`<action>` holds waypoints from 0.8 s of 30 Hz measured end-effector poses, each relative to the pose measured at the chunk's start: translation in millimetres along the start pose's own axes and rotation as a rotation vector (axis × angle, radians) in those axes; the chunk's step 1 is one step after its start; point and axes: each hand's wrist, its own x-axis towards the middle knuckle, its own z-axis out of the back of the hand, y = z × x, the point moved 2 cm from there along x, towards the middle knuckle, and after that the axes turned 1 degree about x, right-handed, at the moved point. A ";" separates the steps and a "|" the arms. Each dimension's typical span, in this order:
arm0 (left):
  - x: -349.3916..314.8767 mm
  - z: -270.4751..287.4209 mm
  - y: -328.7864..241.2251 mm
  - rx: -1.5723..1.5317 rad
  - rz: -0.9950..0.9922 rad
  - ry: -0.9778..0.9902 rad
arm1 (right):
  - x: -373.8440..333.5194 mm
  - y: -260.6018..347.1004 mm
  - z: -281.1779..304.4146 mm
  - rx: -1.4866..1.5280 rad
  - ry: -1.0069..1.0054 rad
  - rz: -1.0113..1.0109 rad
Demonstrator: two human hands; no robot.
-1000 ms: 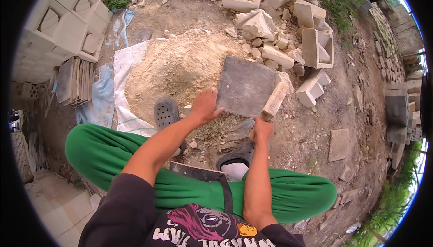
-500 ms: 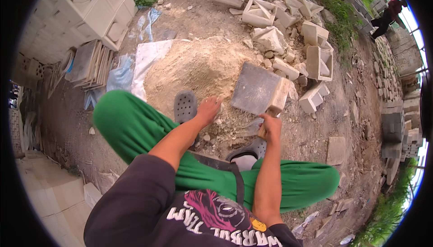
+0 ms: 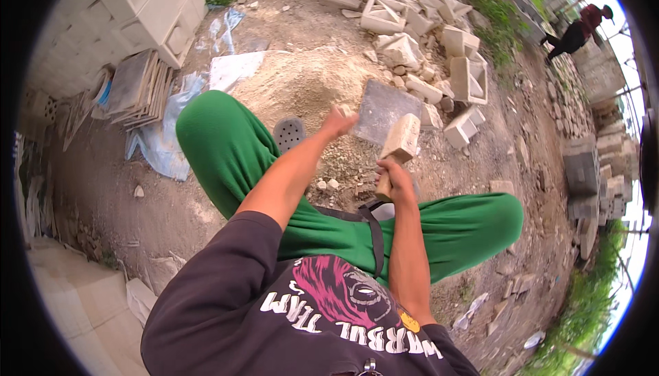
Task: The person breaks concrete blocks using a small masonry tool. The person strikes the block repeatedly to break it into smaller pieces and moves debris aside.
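My right hand [image 3: 397, 177] is wrapped round the handle of a wooden mallet [image 3: 402, 137]. Its pale, dusty block head points up and slightly right, in front of a dark grey square slab [image 3: 384, 112] on the ground. At the slab's left edge, my left hand [image 3: 339, 122] is closed with a small pale stone chunk [image 3: 345, 110] at its fingers, partly hidden and slightly blurred. Beyond that hand rises a heap of pale crushed grit [image 3: 309, 77]. Small chips [image 3: 328, 184] lie on the ground between my feet.
Broken pale blocks [image 3: 412, 50] pile up behind the slab to the right. Stacked white blocks [image 3: 147, 9], leaning boards [image 3: 141, 91] and a blue plastic sheet [image 3: 165, 144] are on the left. Another person [image 3: 580, 31] is far off at the upper right.
My left hand has moved up and right, toward the slab. The mallet has shifted left, its head now more in front of the slab. My knees and viewpoint have shifted too.
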 end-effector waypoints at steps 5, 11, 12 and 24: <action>20.0 13.6 -21.5 -1.414 0.049 0.483 | 2.2 -10.1 -11.3 0.302 0.066 -0.073; 29.6 -13.6 -53.3 -1.367 0.156 0.318 | -0.6 -10.0 -1.7 0.330 0.026 -0.057; 43.8 -18.3 -45.1 -1.325 0.147 0.191 | 6.5 -13.8 -4.7 0.329 0.049 -0.053; 112.2 -72.2 -44.3 -0.841 0.012 0.018 | 28.5 -20.1 -9.5 -0.037 -0.152 -0.091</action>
